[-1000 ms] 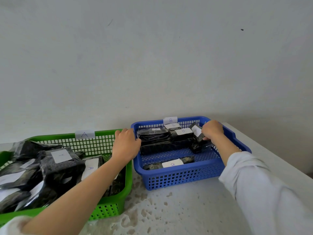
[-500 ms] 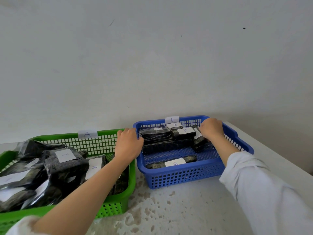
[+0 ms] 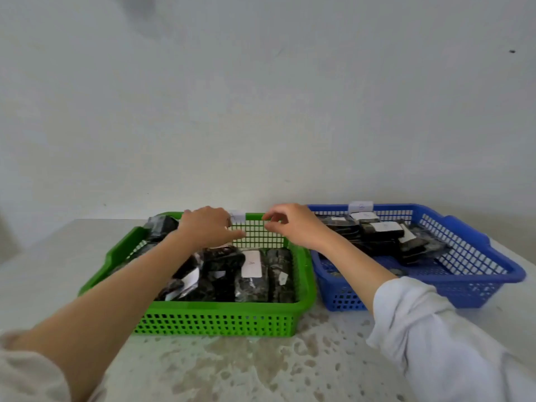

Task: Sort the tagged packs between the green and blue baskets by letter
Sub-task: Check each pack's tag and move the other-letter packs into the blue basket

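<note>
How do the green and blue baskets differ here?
The green basket sits left of the blue basket. The left hand and right hand reach over the green basket, none over the blue basket. Dark packs crowd the green basket; the blue basket shows some bare floor. Both are slotted plastic, tagged at the back rim.

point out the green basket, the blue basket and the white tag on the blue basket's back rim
green basket (image 3: 214, 320), head view, on its front wall
blue basket (image 3: 478, 294), head view, on its front wall
white tag (image 3: 360, 206), head view, middle of the paper clipped on the back rim
</note>
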`<state>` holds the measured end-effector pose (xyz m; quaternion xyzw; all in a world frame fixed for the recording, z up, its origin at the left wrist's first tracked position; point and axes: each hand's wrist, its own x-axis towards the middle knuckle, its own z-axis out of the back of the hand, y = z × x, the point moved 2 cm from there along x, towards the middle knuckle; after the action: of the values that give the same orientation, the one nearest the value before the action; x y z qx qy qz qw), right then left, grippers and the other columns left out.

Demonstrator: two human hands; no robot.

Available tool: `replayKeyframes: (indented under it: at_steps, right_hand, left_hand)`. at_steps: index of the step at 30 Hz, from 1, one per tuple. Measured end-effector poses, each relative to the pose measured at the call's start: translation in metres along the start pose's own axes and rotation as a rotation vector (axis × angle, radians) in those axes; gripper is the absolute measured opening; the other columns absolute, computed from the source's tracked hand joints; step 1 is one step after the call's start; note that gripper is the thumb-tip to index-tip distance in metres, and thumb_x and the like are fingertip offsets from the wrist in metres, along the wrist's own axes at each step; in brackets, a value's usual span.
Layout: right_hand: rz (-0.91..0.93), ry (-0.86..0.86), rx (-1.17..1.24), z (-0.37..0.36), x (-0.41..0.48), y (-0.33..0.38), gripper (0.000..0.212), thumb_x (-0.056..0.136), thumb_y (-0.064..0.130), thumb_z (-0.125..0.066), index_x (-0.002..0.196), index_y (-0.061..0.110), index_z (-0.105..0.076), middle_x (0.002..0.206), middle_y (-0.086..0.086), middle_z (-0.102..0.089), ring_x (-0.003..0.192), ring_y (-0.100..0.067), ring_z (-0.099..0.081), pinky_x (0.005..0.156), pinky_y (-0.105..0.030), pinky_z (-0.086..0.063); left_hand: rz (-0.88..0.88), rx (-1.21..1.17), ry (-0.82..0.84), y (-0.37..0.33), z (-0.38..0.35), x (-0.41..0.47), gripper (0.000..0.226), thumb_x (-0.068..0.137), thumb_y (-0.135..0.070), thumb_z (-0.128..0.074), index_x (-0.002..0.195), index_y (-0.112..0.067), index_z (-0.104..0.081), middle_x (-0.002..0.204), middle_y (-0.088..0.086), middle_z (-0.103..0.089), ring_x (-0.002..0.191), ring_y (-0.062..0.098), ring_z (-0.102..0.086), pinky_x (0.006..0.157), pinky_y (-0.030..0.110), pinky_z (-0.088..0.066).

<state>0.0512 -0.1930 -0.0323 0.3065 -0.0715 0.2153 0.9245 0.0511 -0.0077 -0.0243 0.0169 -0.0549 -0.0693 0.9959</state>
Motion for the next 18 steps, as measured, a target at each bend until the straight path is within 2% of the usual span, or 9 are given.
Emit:
replayKeyframes:
  at_steps: [4, 6, 9, 12, 15, 18]
  right_hand:
    - [-0.045, 0.316, -0.141, -0.027, 0.01, 0.022, 0.045, 0.088, 0.046, -0.058, 0.123, 0.019, -0.059, 0.127, -0.002, -0.058, 0.11, -0.017, -0.055, 0.085, -0.027, -0.043]
    - [-0.086, 0.445, -0.219, -0.037, 0.013, 0.026, 0.057, 0.087, 0.049, -0.058, 0.134, 0.018, -0.05, 0.138, -0.002, -0.049, 0.121, -0.02, -0.049, 0.094, -0.03, -0.041]
    - [-0.142, 0.558, -0.24, -0.043, 0.015, 0.027, 0.068, 0.084, 0.055, -0.057, 0.14, 0.019, -0.041, 0.145, -0.002, -0.041, 0.127, -0.022, -0.044, 0.1, -0.033, -0.039]
    - [-0.191, 0.613, -0.277, -0.041, 0.016, 0.024, 0.074, 0.083, 0.063, -0.053, 0.139, 0.018, -0.039, 0.145, -0.002, -0.039, 0.128, -0.021, -0.041, 0.1, -0.034, -0.036]
    - [-0.244, 0.633, -0.191, -0.041, 0.015, 0.019, 0.072, 0.079, 0.064, -0.057, 0.135, 0.021, -0.039, 0.144, 0.0, -0.038, 0.126, -0.02, -0.04, 0.098, -0.033, -0.034]
    - [-0.268, 0.589, -0.068, -0.042, 0.015, 0.013, 0.064, 0.073, 0.06, -0.067, 0.122, 0.024, -0.047, 0.139, -0.001, -0.042, 0.118, -0.019, -0.042, 0.096, -0.034, -0.035]
  left_hand:
    - [-0.092, -0.213, 0.35, 0.042, 0.001, -0.017, 0.096, 0.062, -0.084, -0.043, 0.14, -0.028, -0.038, 0.147, -0.003, -0.038, 0.131, 0.02, -0.039, 0.108, 0.038, -0.031]
    - [-0.148, -0.33, 0.401, 0.054, -0.001, -0.022, 0.101, 0.057, -0.083, -0.05, 0.143, -0.037, -0.027, 0.15, -0.005, -0.032, 0.133, 0.018, -0.035, 0.111, 0.037, -0.028]
    - [-0.205, -0.488, 0.367, 0.064, -0.004, -0.023, 0.099, 0.054, -0.074, -0.067, 0.14, -0.049, -0.024, 0.142, -0.009, -0.038, 0.126, 0.015, -0.04, 0.102, 0.03, -0.032]
    - [-0.201, -0.631, 0.313, 0.069, -0.004, -0.02, 0.097, 0.051, -0.064, -0.079, 0.134, -0.053, -0.031, 0.126, -0.014, -0.042, 0.107, 0.004, -0.049, 0.084, 0.018, -0.037]
    - [-0.145, -0.644, 0.128, 0.075, -0.004, -0.014, 0.091, 0.052, -0.054, -0.084, 0.132, -0.045, -0.04, 0.118, -0.007, -0.039, 0.105, 0.013, -0.047, 0.093, 0.027, -0.041]
    - [-0.073, -0.697, -0.117, 0.081, -0.004, -0.01, 0.074, 0.061, -0.036, -0.085, 0.127, -0.03, -0.051, 0.112, 0.0, -0.041, 0.102, 0.019, -0.048, 0.082, 0.025, -0.044]
